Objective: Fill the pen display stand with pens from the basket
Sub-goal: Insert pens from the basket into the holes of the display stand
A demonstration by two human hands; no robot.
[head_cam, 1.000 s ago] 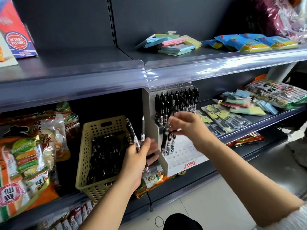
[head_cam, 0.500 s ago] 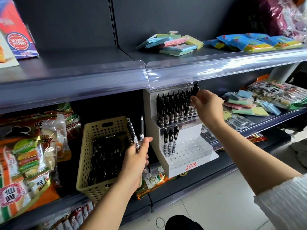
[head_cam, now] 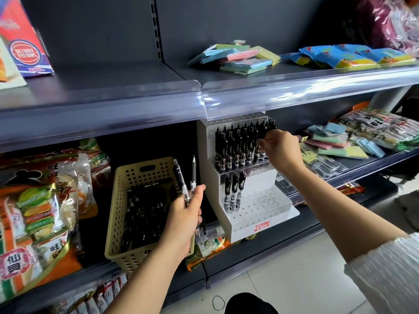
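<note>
Nearest: gripping two pens (head_cam: 184, 184) upright in the left hand (head_cam: 183, 218), fingers (head_cam: 199, 191) curling tight round the lower barrels, with the tips poking out below the palm. Holding these in front of the right wall of the tan basket (head_cam: 122, 245). Lying loose inside it, just left of those fingers: a heap of black pens (head_cam: 145, 211).

Further in, right of the left fingers: sitting on the shelf (head_cam: 283, 236), the white stepped pen display stand (head_cam: 260, 225). Standing in its middle tier, at the left end: three pens (head_cam: 234, 189). Showing open holes across the lowest tier.

Farthest: reaching to the top tier with the right hand (head_cam: 282, 150), fingers (head_cam: 264, 143) pinching one black pen (head_cam: 269, 129) at the right end of the packed row (head_cam: 235, 146). Cannot tell whether this pen is sitting in a hole.
</note>
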